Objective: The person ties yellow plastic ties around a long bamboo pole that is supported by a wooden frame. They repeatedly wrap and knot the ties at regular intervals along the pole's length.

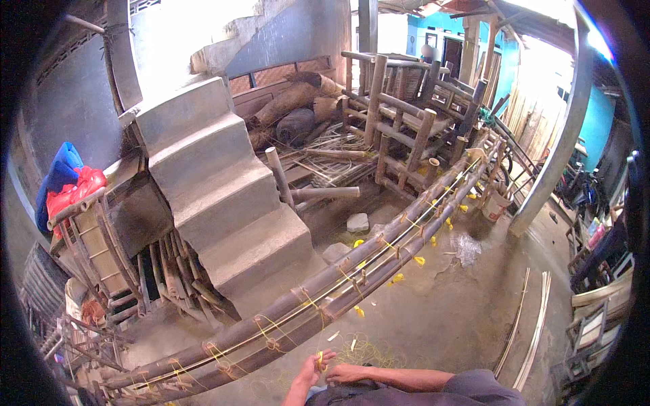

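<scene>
My left hand [311, 369] is at the lower middle, its fingers curled around a small piece of yellow cord [320, 360]. Close beside it, my right hand [345, 373] has its fingers drawn together; what they pinch, if anything, is too small to make out. Just beyond both hands, a loose tangle of thin yellow cord [369, 353] lies on the floor. A long frame of dark bamboo poles [352, 260] runs diagonally past my hands, with yellow cord stretched along it and wound around it. Several small yellow cord bundles [397, 278] hang along its right side.
Concrete stairs [233, 196] rise at left. Bamboo furniture [406, 128] stands behind the frame near stacked slats and rolled mats [288, 105]. Long pale strips [535, 328] lie on the right floor. A bucket [496, 205] stands by a leaning post [558, 145].
</scene>
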{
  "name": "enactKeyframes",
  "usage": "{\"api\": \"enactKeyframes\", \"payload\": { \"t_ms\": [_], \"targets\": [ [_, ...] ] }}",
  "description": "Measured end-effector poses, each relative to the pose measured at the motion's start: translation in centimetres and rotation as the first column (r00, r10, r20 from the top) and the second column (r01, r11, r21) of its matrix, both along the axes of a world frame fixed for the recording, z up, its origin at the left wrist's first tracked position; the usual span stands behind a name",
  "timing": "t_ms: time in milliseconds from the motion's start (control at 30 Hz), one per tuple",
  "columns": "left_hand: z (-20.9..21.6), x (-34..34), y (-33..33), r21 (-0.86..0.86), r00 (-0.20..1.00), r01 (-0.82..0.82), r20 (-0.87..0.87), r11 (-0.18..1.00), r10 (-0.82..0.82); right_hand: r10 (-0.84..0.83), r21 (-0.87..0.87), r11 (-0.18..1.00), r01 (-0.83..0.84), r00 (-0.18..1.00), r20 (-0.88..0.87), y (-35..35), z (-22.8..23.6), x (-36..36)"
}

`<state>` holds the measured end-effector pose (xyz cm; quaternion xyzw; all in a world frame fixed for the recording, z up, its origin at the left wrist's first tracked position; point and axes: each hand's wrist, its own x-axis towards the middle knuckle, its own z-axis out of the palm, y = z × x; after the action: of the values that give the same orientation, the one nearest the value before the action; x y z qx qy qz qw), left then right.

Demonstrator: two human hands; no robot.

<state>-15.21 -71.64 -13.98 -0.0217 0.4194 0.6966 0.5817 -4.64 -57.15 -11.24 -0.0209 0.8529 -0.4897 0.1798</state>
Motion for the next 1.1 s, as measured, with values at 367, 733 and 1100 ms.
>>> {"api": "enactKeyframes", "payload": {
  "t_ms": [367,733,1100],
  "targets": [
    [3.1,0.2,0.1,-0.172,0.934,0.214,-0.251,0.962,-0.253,-0.122,0.076,0.989,0.125,0.991,-0.048,0.9,0.5,-0.7],
    [3.5,0.2,0.0,-0.455,0.577,0.334,-0.593,0.825,-0.561,-0.432,0.128,0.890,0.437,0.899,-0.069,1.7,1.7,-0.8],
    [2.7,0.4,0.7,-0.264,0.960,0.031,-0.260,0.964,-0.102,0.067,-0.043,0.997,-0.071,0.994,-0.083,0.1,1.0,-0.1]
  ]
}}
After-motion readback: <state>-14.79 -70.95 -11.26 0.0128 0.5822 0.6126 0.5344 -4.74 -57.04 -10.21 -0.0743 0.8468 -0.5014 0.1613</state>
